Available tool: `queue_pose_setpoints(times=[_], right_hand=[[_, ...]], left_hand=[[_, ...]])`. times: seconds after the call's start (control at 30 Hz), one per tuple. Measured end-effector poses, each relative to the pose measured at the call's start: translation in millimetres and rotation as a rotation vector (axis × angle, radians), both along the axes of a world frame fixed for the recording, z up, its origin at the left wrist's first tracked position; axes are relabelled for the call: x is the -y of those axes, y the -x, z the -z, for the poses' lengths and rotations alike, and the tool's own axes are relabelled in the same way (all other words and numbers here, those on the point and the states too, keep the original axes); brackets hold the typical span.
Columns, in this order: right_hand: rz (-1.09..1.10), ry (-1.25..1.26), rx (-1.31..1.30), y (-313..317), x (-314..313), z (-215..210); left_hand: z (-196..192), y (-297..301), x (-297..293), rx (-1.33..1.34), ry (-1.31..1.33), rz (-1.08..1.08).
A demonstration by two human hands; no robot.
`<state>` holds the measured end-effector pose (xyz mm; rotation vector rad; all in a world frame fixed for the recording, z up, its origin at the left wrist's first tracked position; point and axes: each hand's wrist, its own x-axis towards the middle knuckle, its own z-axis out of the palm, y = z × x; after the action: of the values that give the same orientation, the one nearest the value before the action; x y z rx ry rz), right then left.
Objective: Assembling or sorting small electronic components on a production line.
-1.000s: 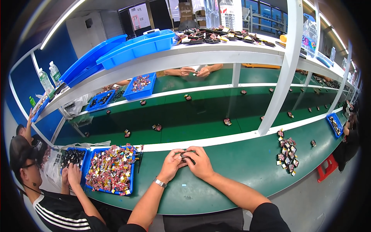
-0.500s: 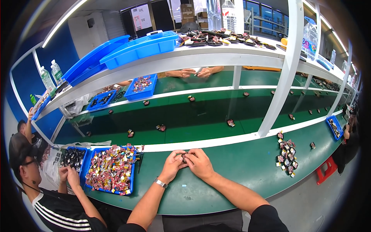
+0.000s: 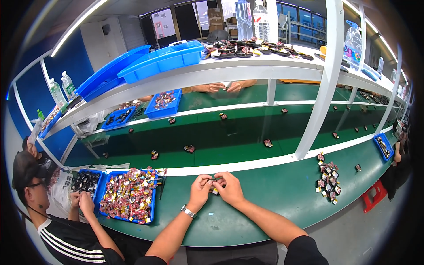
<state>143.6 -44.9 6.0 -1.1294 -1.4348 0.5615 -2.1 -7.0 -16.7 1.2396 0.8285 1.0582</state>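
Note:
Over the green tabletop, my left hand [image 3: 201, 192] and my right hand [image 3: 229, 189] meet with fingertips closed around a small black part [image 3: 214, 179]. A bit with a white and yellow label [image 3: 215, 191] shows beneath it, between the fingers; the rest is covered. To the left stands a blue tray [image 3: 153, 211] heaped with small parts [image 3: 128, 194] in pink, white and yellow. On the right lies a loose pile of similar black parts with pink and white labels [image 3: 328, 180], with a single one [image 3: 358, 168] apart from it.
A white rail [image 3: 247, 165] and post [image 3: 316, 106] separate my table from a green belt [image 3: 212, 145] with scattered parts. A co-worker [image 3: 57, 221] handles parts by a tray of black pieces [image 3: 85, 182]. Overhead, a shelf [image 3: 265, 66] carries blue trays, bottles and parts.
My fingers have shifted on the black part, and the white and yellow label now shows beneath it. The whole view has moved slightly; both hands stay over the same spot.

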Motion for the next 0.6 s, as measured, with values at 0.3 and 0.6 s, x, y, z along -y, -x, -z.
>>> queue_pose_setpoints(times=[0.3,0.6], right_hand=[[-0.093,0.115,0.111,-3.2,-11.1,-11.0],[0.042,-0.144,0.286,6.7,-4.9,-21.9]], left_hand=[[11.4,2.2,-3.5,0.02,-0.163,-0.063],[-12.8,14.1,-3.5,0.161,0.017,0.109]])
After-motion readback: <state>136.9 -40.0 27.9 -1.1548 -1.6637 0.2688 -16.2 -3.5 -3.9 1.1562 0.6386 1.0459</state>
